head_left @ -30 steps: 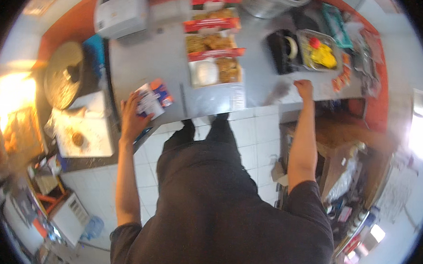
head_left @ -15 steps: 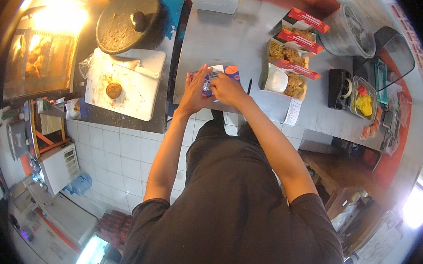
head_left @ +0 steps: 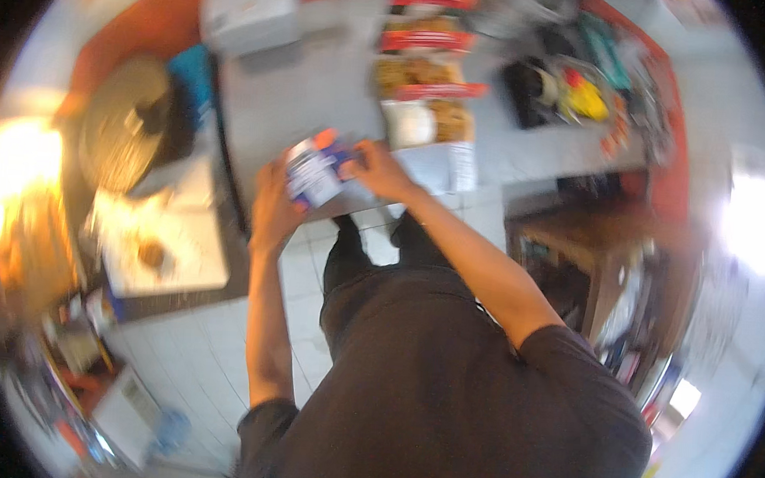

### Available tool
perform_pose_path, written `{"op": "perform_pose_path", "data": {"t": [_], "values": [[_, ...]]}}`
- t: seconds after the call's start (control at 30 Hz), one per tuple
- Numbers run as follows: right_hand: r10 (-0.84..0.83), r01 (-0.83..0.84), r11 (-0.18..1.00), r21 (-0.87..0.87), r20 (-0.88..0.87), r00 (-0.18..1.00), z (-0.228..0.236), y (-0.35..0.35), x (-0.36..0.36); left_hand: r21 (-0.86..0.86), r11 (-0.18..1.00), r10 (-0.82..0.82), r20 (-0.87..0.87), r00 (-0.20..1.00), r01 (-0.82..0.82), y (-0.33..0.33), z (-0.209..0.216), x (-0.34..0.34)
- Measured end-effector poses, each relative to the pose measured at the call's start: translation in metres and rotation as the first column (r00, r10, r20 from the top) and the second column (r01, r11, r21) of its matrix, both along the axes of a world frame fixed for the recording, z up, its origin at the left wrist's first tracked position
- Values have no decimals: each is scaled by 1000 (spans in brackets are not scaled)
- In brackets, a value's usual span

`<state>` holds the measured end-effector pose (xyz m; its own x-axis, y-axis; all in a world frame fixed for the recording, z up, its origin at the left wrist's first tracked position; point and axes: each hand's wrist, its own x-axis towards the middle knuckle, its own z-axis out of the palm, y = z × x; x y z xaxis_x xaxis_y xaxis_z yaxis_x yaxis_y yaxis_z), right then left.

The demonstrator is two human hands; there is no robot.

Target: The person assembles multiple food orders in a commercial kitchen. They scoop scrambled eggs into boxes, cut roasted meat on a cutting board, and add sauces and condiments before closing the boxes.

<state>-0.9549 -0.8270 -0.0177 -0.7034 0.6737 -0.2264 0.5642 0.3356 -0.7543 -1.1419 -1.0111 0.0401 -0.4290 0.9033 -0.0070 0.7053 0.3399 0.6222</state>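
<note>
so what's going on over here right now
Someone in dark clothes stands at a metal counter, left hand and right hand on either side of a blue, white and orange package; blur hides the exact grip. Beyond them, red-flapped food boxes stand open in a row. A white board lies to the left.

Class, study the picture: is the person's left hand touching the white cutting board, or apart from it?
Apart. The head view shows a dark strip running between the left hand and the white cutting board.
</note>
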Motion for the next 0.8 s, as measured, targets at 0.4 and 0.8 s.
{"op": "perform_pose_path", "data": {"t": [0.4,0.8], "values": [[-390,-154,400,-904,-320,864,39,-34,273,-268,857,-447,41,894,440,34,114,199],[-812,447,-67,-892,-211,-544,-14,-106,887,-549,497,-560,388,732,672,113,67,476]]}}
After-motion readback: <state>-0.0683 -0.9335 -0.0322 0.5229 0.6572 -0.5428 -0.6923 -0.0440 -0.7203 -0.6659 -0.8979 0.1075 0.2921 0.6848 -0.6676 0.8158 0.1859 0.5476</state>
